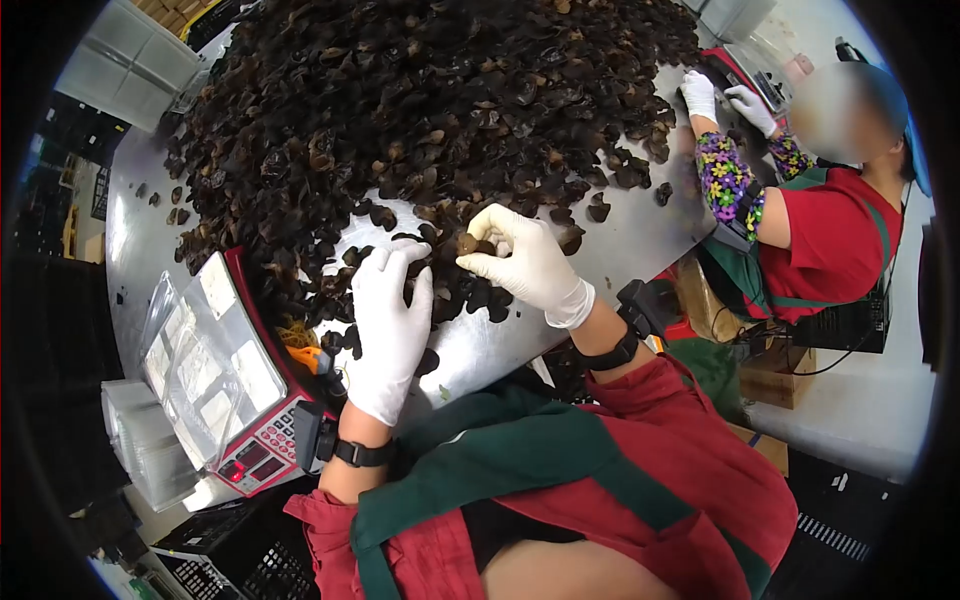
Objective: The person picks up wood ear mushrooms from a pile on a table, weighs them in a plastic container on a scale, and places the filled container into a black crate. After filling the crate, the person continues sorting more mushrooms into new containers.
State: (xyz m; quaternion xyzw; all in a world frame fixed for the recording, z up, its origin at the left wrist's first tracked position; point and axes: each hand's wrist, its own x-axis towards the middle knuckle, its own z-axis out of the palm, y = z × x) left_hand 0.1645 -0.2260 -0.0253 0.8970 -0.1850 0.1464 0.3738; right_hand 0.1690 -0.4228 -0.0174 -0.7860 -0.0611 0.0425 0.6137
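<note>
A large heap of dark brown, curled pieces that look like dried wood ear mushrooms (420,110) covers much of the metal table (500,350). My right hand (530,262), in a white glove, pinches one brownish mushroom piece (467,243) between thumb and fingers above the heap's near edge. To its left, my gloved left hand (390,320) rests palm down, its fingertips touching loose pieces. The left thumb stands apart from the fingers, and nothing shows between them.
A red digital scale (270,440) carrying a clear plastic tray (210,350) stands at the left, with an orange-handled tool (308,358) beside it. Stacked clear containers (150,440) sit farther left. Across at the right, a gloved co-worker (830,230) works near another scale (735,75).
</note>
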